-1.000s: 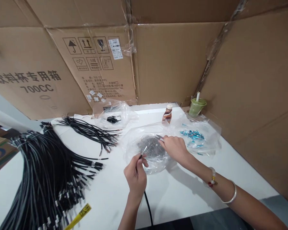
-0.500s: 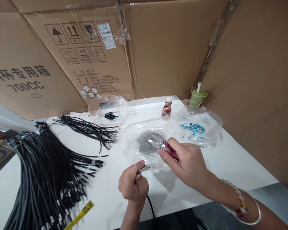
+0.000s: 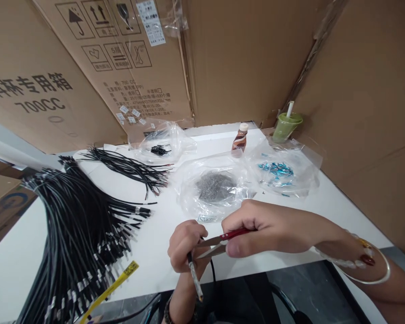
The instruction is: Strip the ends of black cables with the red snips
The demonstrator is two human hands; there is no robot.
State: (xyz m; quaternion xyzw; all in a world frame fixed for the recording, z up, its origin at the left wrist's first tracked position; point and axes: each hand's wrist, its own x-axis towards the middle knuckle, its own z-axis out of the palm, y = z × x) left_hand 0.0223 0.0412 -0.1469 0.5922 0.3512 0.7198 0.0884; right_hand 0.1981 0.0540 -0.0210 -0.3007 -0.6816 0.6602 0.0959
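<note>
My left hand (image 3: 187, 245) is closed around a black cable (image 3: 195, 276), whose silvery stripped end points down toward me. My right hand (image 3: 253, 229) grips red-handled scissors (image 3: 234, 233). Their blades are parted and reach to my left hand, close beside the cable. Just beyond both hands lies a clear plastic bag (image 3: 189, 198) with a heap of small grey pieces (image 3: 216, 186). The far ends of the blades are partly hidden by my left fingers.
Bundled black cables (image 3: 67, 225) with a yellow tag (image 3: 114, 288) cover the left side. Loose black wires (image 3: 128, 168), a bag of black pieces (image 3: 160, 150), a brown bottle (image 3: 239, 140), a bag of blue pieces (image 3: 276, 170) and a green cup (image 3: 286, 127) stand or lie behind.
The scissors have come down and left from above the grey pieces to my left hand. The cable end in my left hand has swung from pointing right to pointing down. The view has shifted.
</note>
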